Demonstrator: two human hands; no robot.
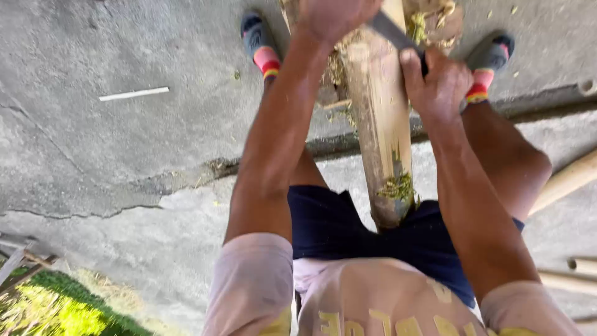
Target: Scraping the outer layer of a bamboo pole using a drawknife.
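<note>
A thick bamboo pole (379,124) runs from my lap out between my feet, its near end resting against my dark shorts. A dark flat blade (392,34) lies across the pole near the top of the view. My left hand (336,15) is closed around the blade's left end and is partly cut off by the frame edge. My right hand (438,81) grips the right end, to the right of the pole. Greenish shavings (398,186) cling to the pole near my lap, and more lie around the far end.
My feet, in grey shoes and pink socks (261,43) (488,59), rest on cracked concrete either side of the pole. More bamboo poles (569,177) (572,280) lie at the right. A thin white stick (134,93) lies at the left. Grass (50,305) and a wooden frame (18,261) are at the lower left.
</note>
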